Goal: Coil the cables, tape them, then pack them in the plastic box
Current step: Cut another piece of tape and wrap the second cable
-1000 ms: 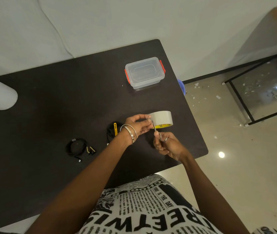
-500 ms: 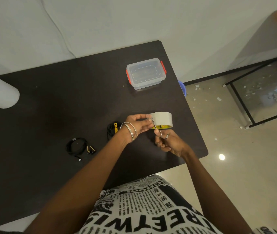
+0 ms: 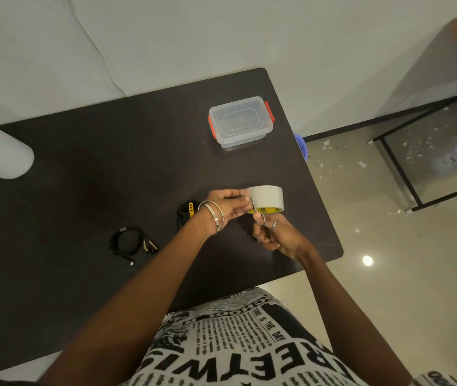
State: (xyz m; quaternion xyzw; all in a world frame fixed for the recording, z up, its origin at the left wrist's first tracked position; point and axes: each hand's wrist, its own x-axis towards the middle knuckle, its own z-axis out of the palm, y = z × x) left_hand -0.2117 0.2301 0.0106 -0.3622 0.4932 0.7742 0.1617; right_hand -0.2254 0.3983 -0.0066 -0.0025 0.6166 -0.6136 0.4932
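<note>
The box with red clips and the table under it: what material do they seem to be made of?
The box looks like clear, glossy plastic: the dark table shows through its walls and lid. The table seems dark, matte wood or laminate, with faint streaks like grain; which one cannot be told.

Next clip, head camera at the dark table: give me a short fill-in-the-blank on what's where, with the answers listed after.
1. The left hand holds the roll of ____ above the table.
2. The right hand grips a pair of ____, raised to the roll.
3. The clips on the plastic box are ____ in colour.
4. The number of coiled black cables lying on the table is ____.

Missing words: tape; scissors; red; two
</note>
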